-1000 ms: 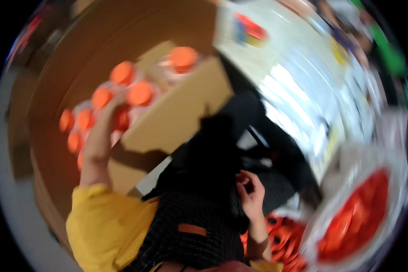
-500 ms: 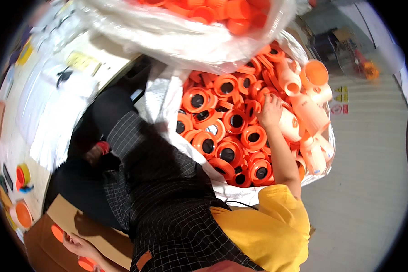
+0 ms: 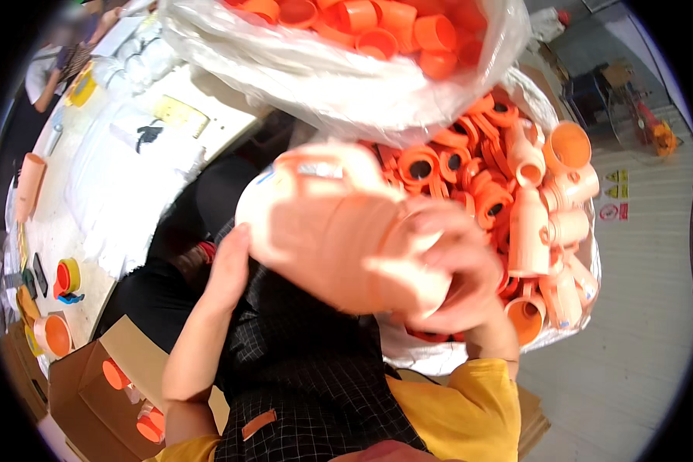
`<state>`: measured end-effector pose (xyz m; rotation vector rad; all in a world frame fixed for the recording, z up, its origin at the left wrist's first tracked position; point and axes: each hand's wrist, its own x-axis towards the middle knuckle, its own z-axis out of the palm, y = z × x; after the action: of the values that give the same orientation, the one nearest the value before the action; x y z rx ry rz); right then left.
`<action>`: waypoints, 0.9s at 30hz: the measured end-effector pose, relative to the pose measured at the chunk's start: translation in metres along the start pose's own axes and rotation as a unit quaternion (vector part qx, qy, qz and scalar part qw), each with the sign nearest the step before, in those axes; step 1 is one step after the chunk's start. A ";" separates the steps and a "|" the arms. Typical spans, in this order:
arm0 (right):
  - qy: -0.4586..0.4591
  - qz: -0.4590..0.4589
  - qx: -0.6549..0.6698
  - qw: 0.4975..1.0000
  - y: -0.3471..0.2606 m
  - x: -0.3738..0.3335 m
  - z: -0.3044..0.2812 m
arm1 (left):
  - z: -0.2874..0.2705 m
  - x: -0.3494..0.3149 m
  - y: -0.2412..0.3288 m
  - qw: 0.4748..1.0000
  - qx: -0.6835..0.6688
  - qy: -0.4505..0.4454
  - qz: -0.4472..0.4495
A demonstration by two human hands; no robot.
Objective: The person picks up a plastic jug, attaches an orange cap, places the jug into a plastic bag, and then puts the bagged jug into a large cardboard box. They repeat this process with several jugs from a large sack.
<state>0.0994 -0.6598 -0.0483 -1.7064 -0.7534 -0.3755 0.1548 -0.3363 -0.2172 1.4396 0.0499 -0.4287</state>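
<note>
In the middle of the frame, the left hand (image 3: 229, 269) touches the wide end of a blurred pale-orange container (image 3: 316, 231); the right hand (image 3: 462, 266) grasps its narrower end. An open white sack (image 3: 431, 354) of orange parts (image 3: 530, 223) lies at right, and a cardboard box (image 3: 73, 400) at lower left.

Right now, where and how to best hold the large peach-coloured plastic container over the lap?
Probably around the narrower end of the large peach-coloured plastic container, coming from the right: it tapers and slants down that way in the picture, and the right grip is there. Steady the broad end from the left, where the left grip is; blur hides finer detail.
</note>
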 end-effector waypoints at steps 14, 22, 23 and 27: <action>0.185 0.493 -0.229 0.819 0.359 0.187 -0.051 | -0.100 -0.114 -0.021 0.931 -0.299 0.205 0.049; 0.469 0.214 0.035 0.856 0.286 0.169 -0.011 | -0.117 -0.082 -0.008 0.898 -0.342 0.262 0.095; 0.400 0.228 0.156 0.874 0.248 0.157 0.004 | -0.120 -0.077 -0.005 0.898 -0.343 0.261 0.084; 0.141 0.386 0.459 0.788 0.175 0.096 0.102 | -0.126 -0.082 0.006 0.898 -0.332 0.274 0.091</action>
<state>0.2716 -0.5558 -0.1482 -0.8492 0.0751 0.2948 0.1090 -0.1938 -0.2062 0.8331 0.4691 0.1628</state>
